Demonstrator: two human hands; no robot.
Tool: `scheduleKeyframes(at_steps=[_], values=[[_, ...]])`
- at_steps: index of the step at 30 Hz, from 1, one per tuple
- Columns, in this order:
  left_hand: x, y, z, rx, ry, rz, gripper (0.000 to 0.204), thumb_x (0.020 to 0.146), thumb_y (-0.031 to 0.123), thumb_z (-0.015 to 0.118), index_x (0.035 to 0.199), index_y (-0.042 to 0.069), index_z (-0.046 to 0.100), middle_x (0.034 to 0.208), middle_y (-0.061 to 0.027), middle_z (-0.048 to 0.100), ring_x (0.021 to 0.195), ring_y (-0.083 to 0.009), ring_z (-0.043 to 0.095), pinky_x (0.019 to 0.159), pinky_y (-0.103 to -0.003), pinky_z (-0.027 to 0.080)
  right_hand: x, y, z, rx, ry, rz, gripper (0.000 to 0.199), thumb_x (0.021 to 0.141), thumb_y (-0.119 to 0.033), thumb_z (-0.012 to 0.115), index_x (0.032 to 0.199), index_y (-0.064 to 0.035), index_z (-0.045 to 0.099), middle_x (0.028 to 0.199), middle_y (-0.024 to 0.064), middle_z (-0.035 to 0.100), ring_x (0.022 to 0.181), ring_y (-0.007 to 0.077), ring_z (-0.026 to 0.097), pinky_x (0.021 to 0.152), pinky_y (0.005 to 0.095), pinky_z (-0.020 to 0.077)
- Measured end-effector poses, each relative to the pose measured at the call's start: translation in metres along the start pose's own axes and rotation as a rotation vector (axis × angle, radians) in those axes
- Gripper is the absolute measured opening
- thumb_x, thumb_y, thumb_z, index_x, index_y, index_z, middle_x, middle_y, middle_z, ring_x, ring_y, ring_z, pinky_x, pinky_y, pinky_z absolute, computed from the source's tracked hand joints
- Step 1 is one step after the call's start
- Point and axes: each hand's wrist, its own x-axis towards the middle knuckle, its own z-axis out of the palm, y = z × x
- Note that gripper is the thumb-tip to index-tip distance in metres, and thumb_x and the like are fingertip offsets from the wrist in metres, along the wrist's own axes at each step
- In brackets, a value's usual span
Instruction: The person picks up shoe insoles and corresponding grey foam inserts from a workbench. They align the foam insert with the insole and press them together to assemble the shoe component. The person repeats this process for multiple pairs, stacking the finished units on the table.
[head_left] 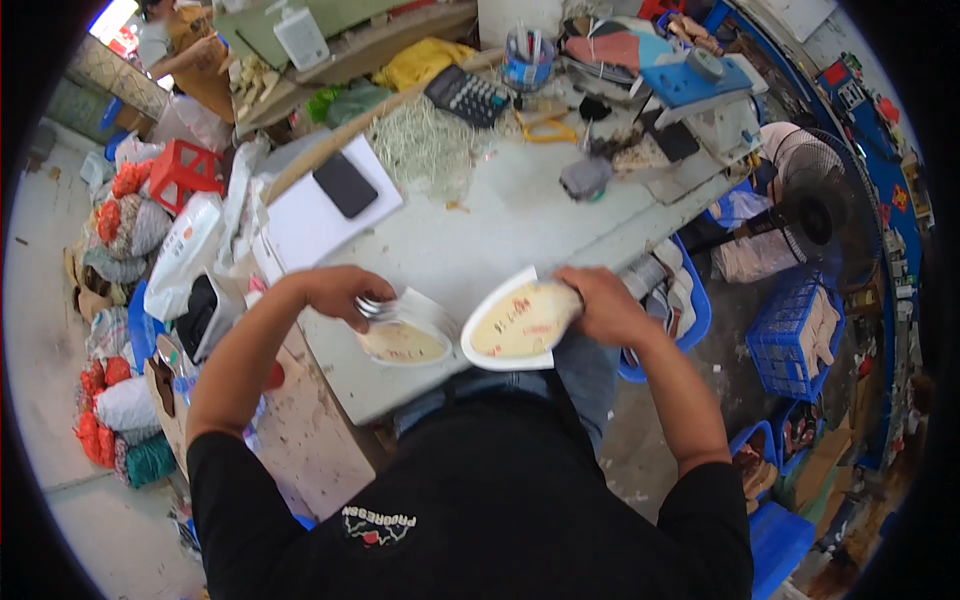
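Observation:
Over the near edge of the worktable (480, 235), my left hand (350, 294) is closed on a rounded, cream-faced piece with a white rim (405, 343). Something silvery shows at its fingers, blurred. My right hand (602, 305) grips a similar but larger-looking oval piece with a white rim (515, 325), its fingers at the right end. Both cream faces carry reddish and dark marks. The two pieces are tilted and lie close side by side; whether they touch I cannot tell.
White paper (290, 235) with a black phone (346, 185) lies to the left. Pale string (425, 150), a calculator (467, 97) and yellow-handled cutters (548, 128) sit farther back. On the right stand a fan (815, 215) and a blue basket (780, 345). Bags (125, 405) crowd the left floor.

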Motion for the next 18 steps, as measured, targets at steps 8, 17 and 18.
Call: scheduleKeyframes(at_steps=[8,17,18], values=[[-0.044,0.026,0.064,0.673,0.638,0.162,0.083,0.070,0.011,0.085,0.147,0.009,0.052,0.131,-0.0156,0.066,0.126,-0.0364,0.061,0.110,-0.048,0.045,-0.050,-0.001,0.023,0.349,0.176,0.195,0.049,0.072,-0.008,0.085,0.117,-0.0042,0.067,0.107,0.0164,0.074,0.101,0.0363,0.072,0.089,0.0420,0.0549],[-0.002,0.021,0.035,0.447,0.429,0.114,0.057,0.068,0.012,0.087,0.123,0.008,0.069,0.112,-0.0112,0.074,0.113,-0.0321,0.067,0.108,-0.045,0.047,-0.010,-0.008,0.027,0.134,0.037,-0.002,0.051,0.071,-0.007,0.081,0.120,-0.0078,0.065,0.106,0.0171,0.073,0.103,0.0401,0.068,0.091,0.0455,0.0528],[-0.007,0.020,0.037,0.491,0.435,0.123,0.057,0.068,0.012,0.086,0.122,0.008,0.069,0.111,-0.0110,0.074,0.112,-0.0317,0.067,0.110,-0.046,0.046,-0.004,-0.008,0.027,0.090,0.027,-0.039,0.053,0.070,-0.006,0.079,0.121,-0.0088,0.065,0.106,0.0167,0.072,0.105,0.0420,0.066,0.092,0.0472,0.0516]])
